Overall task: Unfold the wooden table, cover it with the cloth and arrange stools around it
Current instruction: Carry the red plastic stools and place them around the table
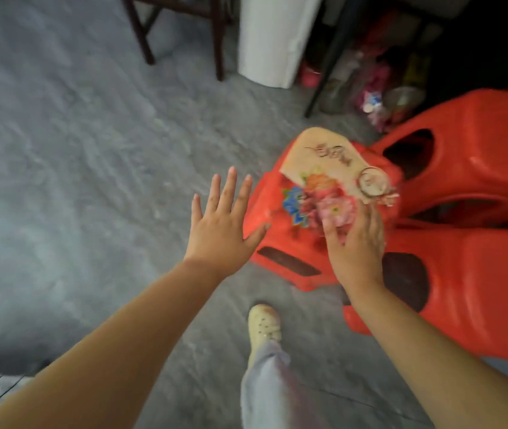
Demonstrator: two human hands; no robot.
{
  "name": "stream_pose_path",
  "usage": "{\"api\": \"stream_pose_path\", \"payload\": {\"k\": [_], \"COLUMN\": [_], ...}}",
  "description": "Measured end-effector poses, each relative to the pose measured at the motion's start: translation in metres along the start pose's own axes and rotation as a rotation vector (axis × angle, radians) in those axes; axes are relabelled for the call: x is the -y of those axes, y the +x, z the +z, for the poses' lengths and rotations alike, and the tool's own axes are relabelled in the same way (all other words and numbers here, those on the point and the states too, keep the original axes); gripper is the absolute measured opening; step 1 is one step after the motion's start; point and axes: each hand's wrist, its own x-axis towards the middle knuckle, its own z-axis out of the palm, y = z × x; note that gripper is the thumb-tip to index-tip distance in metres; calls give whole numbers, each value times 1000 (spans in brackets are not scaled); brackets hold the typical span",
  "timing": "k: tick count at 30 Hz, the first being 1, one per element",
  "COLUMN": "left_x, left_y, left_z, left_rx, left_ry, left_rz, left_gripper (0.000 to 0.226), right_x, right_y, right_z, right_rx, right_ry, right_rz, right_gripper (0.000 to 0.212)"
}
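Observation:
Three red plastic stools stand close together at the right of the head view: a near one, one behind it and a large one at the right edge. On top of the near stool lies a folded cloth, beige with printed flowers. My right hand rests on the near end of the cloth, fingers around its edge. My left hand hovers with fingers spread just left of the stool, thumb close to its side. The frame is motion-blurred. No wooden table is visible.
Grey concrete floor spreads to the left. Dark wooden chair legs and a white upright panel stand at the back. Clutter sits under a dark frame at the back right. My foot in a pale shoe is below the stools.

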Motion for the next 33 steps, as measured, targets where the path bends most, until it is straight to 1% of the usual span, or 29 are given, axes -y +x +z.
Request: {"api": "stream_pose_path", "payload": {"k": [3, 6, 8, 11, 13, 15, 20, 21, 24, 26, 28, 33], "left_x": [-56, -89, -99, -104, -103, -101, -88, -85, -75, -63, -42, 57], "left_y": [54, 89, 104, 120, 127, 130, 133, 134, 135, 132, 123, 88], "left_z": [24, 51, 69, 86, 91, 94, 104, 104, 101, 95, 86, 49], "left_rx": [65, 143, 169, 195, 204, 194, 203, 201, 167, 174, 179, 144], "left_ry": [-23, 4, 22, 28, 30, -22, -251, -266, -274, -281, -302, -379], "left_rz": [-15, -14, -22, -87, -132, -172, -317, -333, -318, -322, -343, -400], "left_gripper": [82, 83, 84, 86, 92, 100, 117, 118, 111, 112, 114, 112], "right_x": [-56, -97, -117, -134, -138, -138, -130, -127, -117, -99, -76, 19], "right_y": [44, 70, 80, 86, 86, 86, 87, 88, 88, 82, 73, 44], "right_z": [-21, -22, -16, -5, 2, 9, 18, 18, 20, 22, 28, 58], "right_rx": [12, 58, 95, 166, 210, 232, 206, 206, 199, 200, 217, 242], "right_ry": [60, 88, 94, 131, 161, 191, 321, 319, 293, 278, 258, 150], "right_rz": [132, 223, 252, 283, 296, 300, 387, 411, 441, 435, 412, 313], "right_gripper": [79, 81, 85, 90, 95, 97, 97, 97, 95, 103, 109, 104]}}
